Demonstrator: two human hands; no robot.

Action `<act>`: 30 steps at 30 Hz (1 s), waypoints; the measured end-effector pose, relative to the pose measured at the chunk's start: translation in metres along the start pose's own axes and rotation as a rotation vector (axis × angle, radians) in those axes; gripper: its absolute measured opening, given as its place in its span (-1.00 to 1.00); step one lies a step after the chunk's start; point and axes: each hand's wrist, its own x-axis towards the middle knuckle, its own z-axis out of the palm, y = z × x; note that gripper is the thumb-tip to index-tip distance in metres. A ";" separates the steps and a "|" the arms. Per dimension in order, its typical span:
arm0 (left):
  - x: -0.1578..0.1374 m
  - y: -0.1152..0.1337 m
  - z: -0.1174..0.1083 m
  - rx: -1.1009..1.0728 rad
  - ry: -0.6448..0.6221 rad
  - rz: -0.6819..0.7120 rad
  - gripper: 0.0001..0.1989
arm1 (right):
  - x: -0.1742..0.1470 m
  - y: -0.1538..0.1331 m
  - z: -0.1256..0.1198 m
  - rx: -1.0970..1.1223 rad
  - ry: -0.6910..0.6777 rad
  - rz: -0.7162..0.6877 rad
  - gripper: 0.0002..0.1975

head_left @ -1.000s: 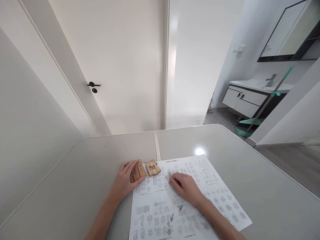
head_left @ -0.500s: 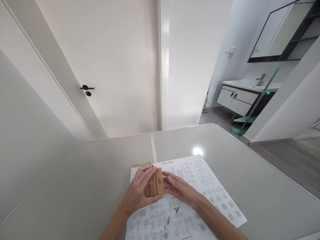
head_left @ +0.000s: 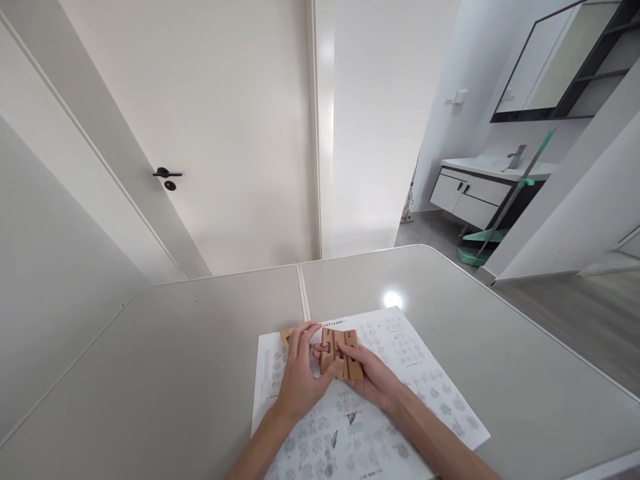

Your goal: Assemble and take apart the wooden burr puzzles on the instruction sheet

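Several flat, notched wooden puzzle pieces point(head_left: 341, 353), marked with small numbers, are held side by side above a printed sheet. My right hand point(head_left: 377, 380) is closed round them from the right, its thumb across their front and fingertips showing at the left edge. From the left, my left hand point(head_left: 303, 373) grips the same pieces, thumb on the lower front and fingers curled near the top left corner. Another wooden piece point(head_left: 286, 337) is partly hidden behind my left hand, at the sheet's upper left.
Under my hands the printed sheet point(head_left: 440, 407), covered with small diagrams, lies on a grey table point(head_left: 165, 373). Beyond the table stand a white door point(head_left: 240, 133) and, at the right, a washbasin cabinet point(head_left: 470, 193) with a green dustpan point(head_left: 473, 257) nearby.
The wooden pieces have moved right and turned so their numbered faces show. My right hand has closed on them, and one wooden piece now shows behind my left hand.
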 end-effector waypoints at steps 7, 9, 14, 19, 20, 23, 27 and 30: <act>-0.001 0.005 0.002 -0.013 0.146 -0.246 -0.71 | 0.001 0.003 -0.007 -0.026 0.031 -0.015 -0.61; -0.002 0.006 0.001 0.045 0.098 -0.253 -0.68 | 0.001 0.003 -0.008 -0.015 0.038 -0.021 -0.62; -0.003 0.011 0.002 0.077 -0.090 -0.269 -0.60 | 0.000 -0.001 -0.006 -0.017 0.020 -0.058 -0.62; -0.003 0.015 0.003 -0.098 -0.137 -0.260 -0.52 | 0.003 0.001 -0.009 -0.038 0.102 -0.099 -0.63; -0.003 0.016 0.003 -0.130 -0.125 -0.263 -0.53 | 0.005 0.001 -0.011 -0.043 0.154 -0.117 -0.64; -0.003 0.016 0.002 -0.238 -0.111 -0.283 -0.53 | 0.010 0.000 -0.015 -0.011 0.226 -0.180 -0.67; -0.004 0.015 0.001 -0.393 -0.202 -0.264 -0.51 | 0.011 -0.005 -0.015 0.091 0.149 -0.180 -0.67; -0.005 0.013 0.000 -0.445 -0.294 -0.234 -0.52 | 0.008 -0.008 -0.011 0.062 0.146 -0.118 -0.59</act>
